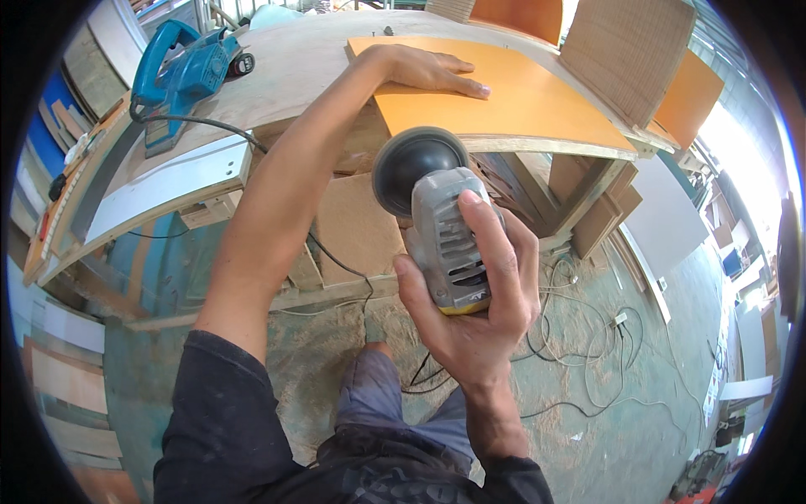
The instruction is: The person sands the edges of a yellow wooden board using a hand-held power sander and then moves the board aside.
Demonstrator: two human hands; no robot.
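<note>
My right hand [483, 311] is wrapped around a handheld power tool [453, 239] with a grey vented housing and yellow trim. Its round black disc [420, 172] is at the near left edge of an orange-faced board [512, 101]; whether they touch I cannot tell. The board lies flat on the workbench with a pale bare edge facing me. My left hand [428, 71] rests on top of this board near its left side, fingers stretched out, holding nothing. My left forearm reaches across to it.
A blue corded power tool [189, 71] sits on the bench [285, 59] at the far left, beside a white board [168, 189]. Upright wooden panels [625, 59] stand at the far right. Tangled cables [588, 361] and sawdust cover the floor, and a brown board [357, 227] is under the bench.
</note>
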